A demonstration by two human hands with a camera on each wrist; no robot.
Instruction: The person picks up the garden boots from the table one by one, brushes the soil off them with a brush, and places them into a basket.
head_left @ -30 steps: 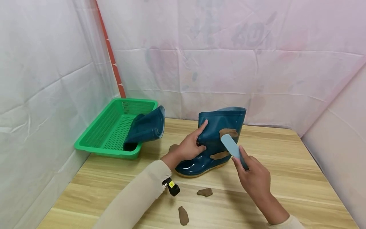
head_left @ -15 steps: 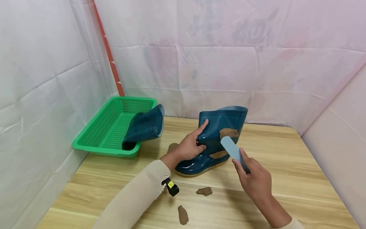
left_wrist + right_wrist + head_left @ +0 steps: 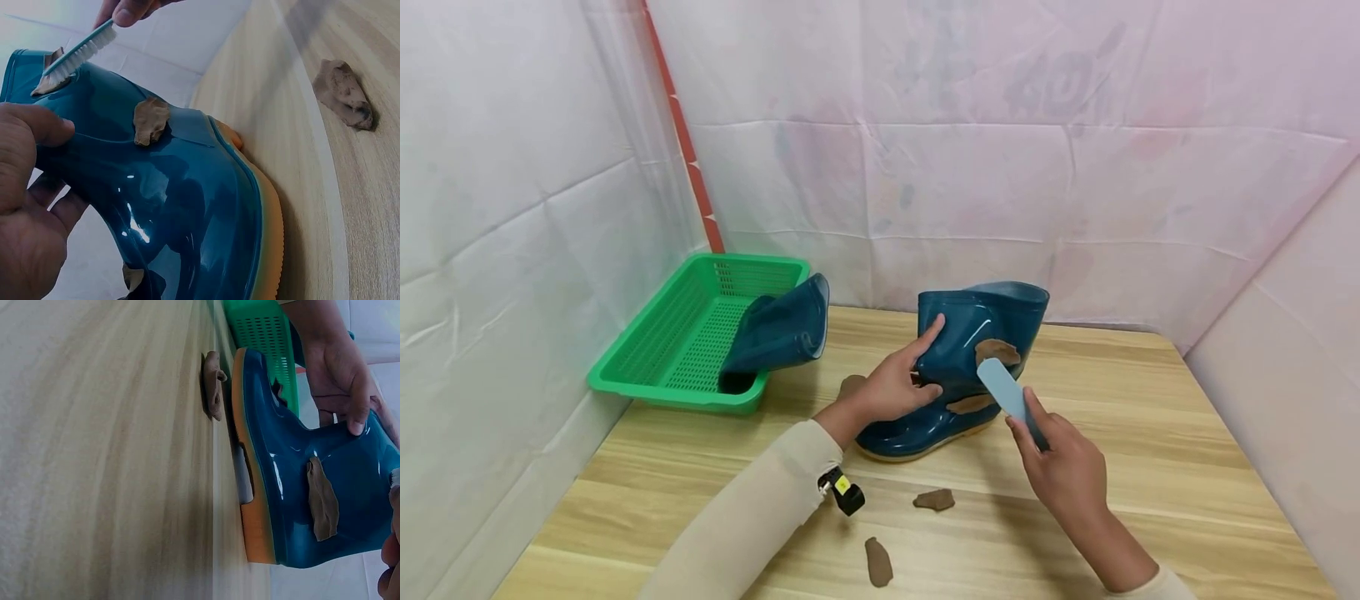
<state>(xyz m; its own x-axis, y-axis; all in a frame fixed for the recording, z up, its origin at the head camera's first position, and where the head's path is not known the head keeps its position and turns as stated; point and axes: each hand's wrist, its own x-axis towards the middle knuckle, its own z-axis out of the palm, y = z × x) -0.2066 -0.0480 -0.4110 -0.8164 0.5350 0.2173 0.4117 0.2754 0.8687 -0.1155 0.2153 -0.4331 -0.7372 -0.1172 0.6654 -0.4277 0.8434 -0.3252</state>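
The left hand (image 3: 891, 386) gripped the glossy dark-blue rubber boot (image 3: 970, 333) while the right hand (image 3: 1060, 471) pressed a pale-blue plastic brush (image 3: 1003, 392) against its upper brown mud patch (image 3: 997, 350).

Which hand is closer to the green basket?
The left. The left hand holds the upright boot's shaft on the side facing the green basket; the right hand, gripping the brush, is beyond the boot.

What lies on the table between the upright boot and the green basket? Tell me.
In the head view, one brown mud-like lump lies on the table between the boot and basket, just behind the left hand.
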